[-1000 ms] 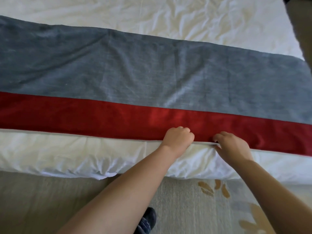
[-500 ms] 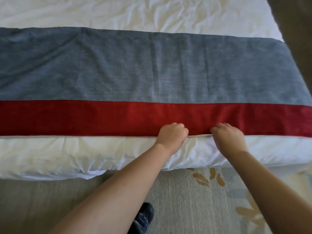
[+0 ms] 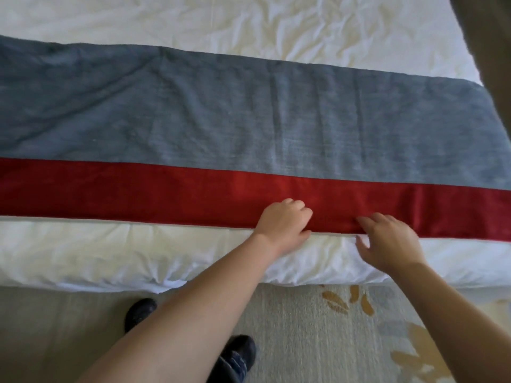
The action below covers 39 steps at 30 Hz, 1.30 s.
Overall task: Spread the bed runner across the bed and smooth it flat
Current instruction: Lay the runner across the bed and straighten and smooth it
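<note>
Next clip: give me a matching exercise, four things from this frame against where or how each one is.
Things
1. left hand
2. red band
3. grey band
4. shoes

Place or state
A. on the carpet
B. creased, the far part of the runner
C. the runner's near strip
D. curled on the runner's near edge

Pairs: 1-D, 2-C, 3-B, 4-A.

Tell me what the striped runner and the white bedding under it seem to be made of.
Bed runner: seemingly a soft chenille- or velvet-like weave, matte; the grey band shows streaky nap, the red band a faint sheen. White bedding: likely thin cotton-type cloth, matte, judging by its many fine, sharp creases.
</note>
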### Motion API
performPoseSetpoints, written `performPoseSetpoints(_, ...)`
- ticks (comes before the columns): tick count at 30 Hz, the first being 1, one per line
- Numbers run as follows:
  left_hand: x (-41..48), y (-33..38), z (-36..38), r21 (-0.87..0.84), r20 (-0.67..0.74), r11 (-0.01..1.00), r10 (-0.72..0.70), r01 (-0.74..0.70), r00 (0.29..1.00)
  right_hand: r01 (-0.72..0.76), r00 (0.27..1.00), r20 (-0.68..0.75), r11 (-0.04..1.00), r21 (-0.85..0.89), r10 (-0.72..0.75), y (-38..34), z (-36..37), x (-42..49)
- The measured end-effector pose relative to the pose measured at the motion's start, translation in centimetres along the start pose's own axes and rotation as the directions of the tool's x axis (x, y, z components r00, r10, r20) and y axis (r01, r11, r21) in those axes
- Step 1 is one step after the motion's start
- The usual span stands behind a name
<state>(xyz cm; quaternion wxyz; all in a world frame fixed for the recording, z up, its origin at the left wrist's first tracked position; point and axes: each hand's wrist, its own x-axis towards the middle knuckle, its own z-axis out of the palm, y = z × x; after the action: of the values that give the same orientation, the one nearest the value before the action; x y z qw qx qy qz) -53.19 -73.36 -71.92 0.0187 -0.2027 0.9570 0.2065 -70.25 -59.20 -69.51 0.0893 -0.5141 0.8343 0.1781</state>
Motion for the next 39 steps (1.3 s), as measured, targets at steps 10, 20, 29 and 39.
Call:
performPoseSetpoints(10, -9.8, -16.6, -7.5, 0.089, -0.081, 0.981, -0.165, 0.172, 0.983, 0.24, 0.961, -0.191, 0.944, 0.227, -0.199, -22.0, -8.2, 5.2)
performPoseSetpoints(20, -24.3, -35.0, -13.5, 0.129, -0.053, 0.965, -0.224, 0.229, 0.973, 0.51, 0.86, -0.157, 0.825, 0.244, -0.485, -47.5, -12.8, 6.9)
performPoseSetpoints(29, -33.4, -41.1, -14.1, 0.133, 0.16, 0.988, -0.105, 0.084, 0.982, 0.532, 0.836, 0.007, 0.815, 0.23, -0.548, -56.8, -12.6, 6.6)
performPoseSetpoints(39, -27.0, -45.6, -18.0, 0.211, 0.052, 0.977, 0.008, -0.018, 0.999, 0.543, 0.838, -0.124, 0.789, 0.289, -0.531, -56.0, -17.0, 13.5)
